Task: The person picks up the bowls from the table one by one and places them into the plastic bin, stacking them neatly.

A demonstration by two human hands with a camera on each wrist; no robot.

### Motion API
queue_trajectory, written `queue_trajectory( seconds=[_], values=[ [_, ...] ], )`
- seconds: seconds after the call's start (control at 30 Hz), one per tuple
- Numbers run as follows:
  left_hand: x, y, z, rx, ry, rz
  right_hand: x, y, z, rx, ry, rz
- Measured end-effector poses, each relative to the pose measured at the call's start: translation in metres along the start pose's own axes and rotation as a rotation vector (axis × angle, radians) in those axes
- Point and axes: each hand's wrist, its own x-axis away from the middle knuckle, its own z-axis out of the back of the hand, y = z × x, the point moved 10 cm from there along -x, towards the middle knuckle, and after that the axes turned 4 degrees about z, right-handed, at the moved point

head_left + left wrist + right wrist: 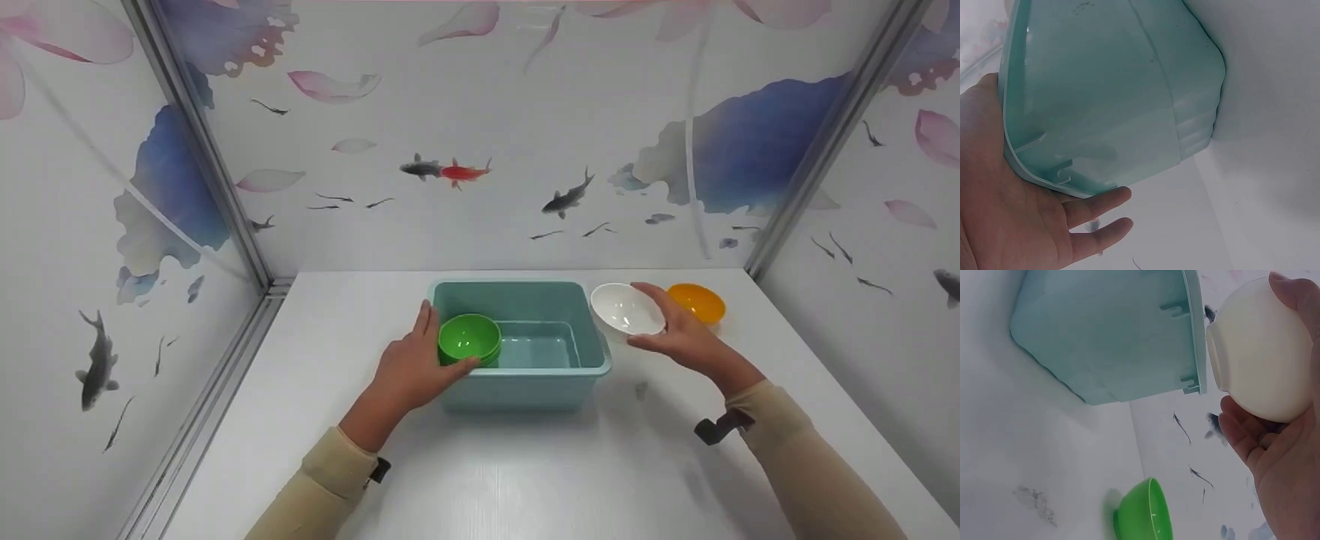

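In the head view, my right hand (681, 341) holds a white bowl (626, 309) just right of a teal plastic basin (525, 390), thumb and fingers on opposite sides of the bowl. From the right wrist view, the white bowl's (1266, 354) rounded outside shows, its foot facing the basin. My left hand (416, 367) grips the basin's near-left corner, thumb along the front rim; in the left wrist view two fingers (1098, 208) extend below the rim. Stacked green bowls (469, 337) sit inside the basin at its left end.
An orange bowl (697, 303) stands on the white table (525, 472), behind my right hand. The right wrist view shows a green bowl (1143, 512) on the table. Printed panels (487, 225) with metal posts (217, 165) enclose the back and sides.
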Motion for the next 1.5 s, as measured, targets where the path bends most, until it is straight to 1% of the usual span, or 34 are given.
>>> queue_trajectory(
  seconds=[0.13,0.3,0.47,0.6,0.8,1.1,1.3,1.5],
  values=[
    [0.0,0.0,0.001,-0.003,0.006,-0.004,-0.005,-0.005,-0.003,-0.025,-0.011,0.004],
    [0.0,0.001,0.001,0.006,0.011,-0.004,-0.009,-0.011,-0.006,0.001,-0.025,-0.005],
    [-0.001,0.0,0.001,0.002,0.008,0.001,-0.015,-0.019,-0.01,0.0,-0.046,0.017],
    [0.0,0.0,0.001,0.0,0.007,-0.005,-0.021,-0.024,-0.016,-0.027,-0.065,0.034],
    [0.001,0.001,0.002,0.005,0.012,-0.024,-0.03,-0.038,-0.023,-0.071,-0.096,0.052],
    [-0.001,0.0,-0.001,0.008,-0.005,-0.012,-0.047,-0.053,-0.034,-0.036,-0.132,0.091],
    [-0.001,0.0,0.0,0.008,-0.007,-0.001,-0.06,-0.062,-0.046,-0.026,-0.183,0.092],
    [0.0,0.0,0.0,0.015,-0.008,0.006,-0.072,-0.072,-0.058,-0.02,-0.254,0.098]
  ],
)
